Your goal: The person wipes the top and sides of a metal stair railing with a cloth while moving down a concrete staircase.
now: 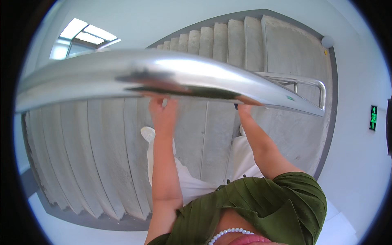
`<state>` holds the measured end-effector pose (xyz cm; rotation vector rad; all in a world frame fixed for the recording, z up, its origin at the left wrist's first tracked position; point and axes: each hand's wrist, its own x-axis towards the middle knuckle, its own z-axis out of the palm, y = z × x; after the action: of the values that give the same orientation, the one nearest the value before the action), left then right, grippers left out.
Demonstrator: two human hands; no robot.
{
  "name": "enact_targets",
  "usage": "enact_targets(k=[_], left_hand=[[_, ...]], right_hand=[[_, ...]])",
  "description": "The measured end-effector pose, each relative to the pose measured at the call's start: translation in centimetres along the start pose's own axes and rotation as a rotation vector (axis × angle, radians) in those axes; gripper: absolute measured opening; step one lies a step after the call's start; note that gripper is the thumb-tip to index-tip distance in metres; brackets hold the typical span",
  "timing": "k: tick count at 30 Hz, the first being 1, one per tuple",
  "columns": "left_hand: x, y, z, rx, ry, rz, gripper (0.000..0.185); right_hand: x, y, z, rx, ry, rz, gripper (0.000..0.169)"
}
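A polished stainless-steel handrail (196,70) crosses close in front of me, blurred towards the left. My left hand (163,114) is behind its lower edge, thumb and a finger partly visible with a small gap between them. The fingertips are covered by the rail. Farther right, my right hand (244,108) also disappears behind the tube, leaving little more than the wrist in sight. Beside it shows a small dark blue patch (235,106), too little to identify. Whether either hand grips anything is hidden. The rail's surface carries blurred reflections of me.
Concrete steps (104,153) run below and left of my white shoe (148,134). Another flight (208,39) lies beyond the rail, meeting a landing (294,46). The rail loops back at a bent end (322,95). A lit green exit sign (373,118) hangs on the right wall.
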<state>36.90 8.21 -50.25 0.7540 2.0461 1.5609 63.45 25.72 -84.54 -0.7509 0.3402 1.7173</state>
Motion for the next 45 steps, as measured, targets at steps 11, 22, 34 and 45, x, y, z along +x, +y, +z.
enact_targets(k=[11,22,34,45], left_hand=[[-0.4,-5.5,-5.1,-0.217,0.222,-0.085,0.039],[1.1,-5.8,-7.2,-0.157,-0.105,0.009,0.08],[0.0,3.4,1.0,-0.203,0.069,0.114,0.02],[-0.2,3.4,0.2,-0.147,0.044,0.066,0.051]], right_hand=[[0.3,0.2,-5.9,-1.701,0.232,-0.469,0.027],[-0.8,-1.1,-5.9,-1.676,0.112,-0.43,0.026],[-20.3,-8.3,11.4,-0.918,-0.202,-0.319,0.025],[-10.1,-10.1,4.9,-1.122,0.095,-0.529,0.038]])
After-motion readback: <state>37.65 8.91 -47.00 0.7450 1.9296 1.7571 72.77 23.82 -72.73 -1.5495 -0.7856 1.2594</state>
